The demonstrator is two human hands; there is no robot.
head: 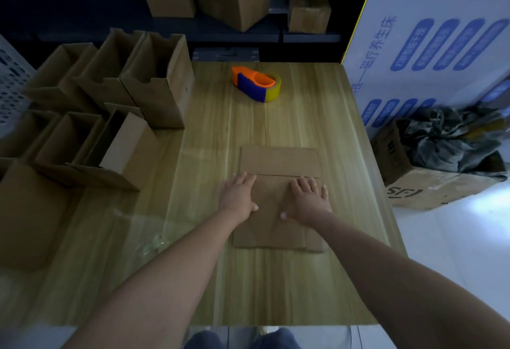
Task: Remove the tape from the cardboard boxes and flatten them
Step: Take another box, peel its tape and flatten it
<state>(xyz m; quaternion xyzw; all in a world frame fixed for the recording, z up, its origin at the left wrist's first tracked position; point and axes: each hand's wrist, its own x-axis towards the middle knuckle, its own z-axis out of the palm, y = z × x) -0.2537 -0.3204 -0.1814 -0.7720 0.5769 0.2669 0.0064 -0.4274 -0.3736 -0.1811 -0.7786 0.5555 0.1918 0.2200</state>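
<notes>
Pressing step: a judgement from how things lie, the flattened box (278, 161) is being pushed down onto the table (276, 288) so its creases set.
Flattened box: lies at the centre right of the frame, a fold line running across it just beyond the fingertips, with one flap past that line.
Left hand (238, 194): palm down, fingers straight and together, lying over the sheet's left edge; it grips nothing.
Right hand (309, 201): palm down on the sheet's right half, fingers straight and slightly spread, thumb out toward the middle; it grips nothing.
Doing it well: lean weight through both palms and sweep outward from the middle toward the fold line and the near flaps, so no layer springs up.
Tape check: I cannot tell whether any strip is left on the sheet; a clear glossy crumple (154, 244), possibly peeled tape, lies at lower left.
Edges: the table's near edge runs along the bottom of the frame; its right edge is near the sheet, with a floor carton of dark waste (430, 183) beyond.
Open room: bare wood between the sheet and the tape dispenser (256, 84) at upper centre, and toward the near edge.
Waiting boxes: open upright boxes (154, 81) crowd the left side, not yet flattened.
</notes>
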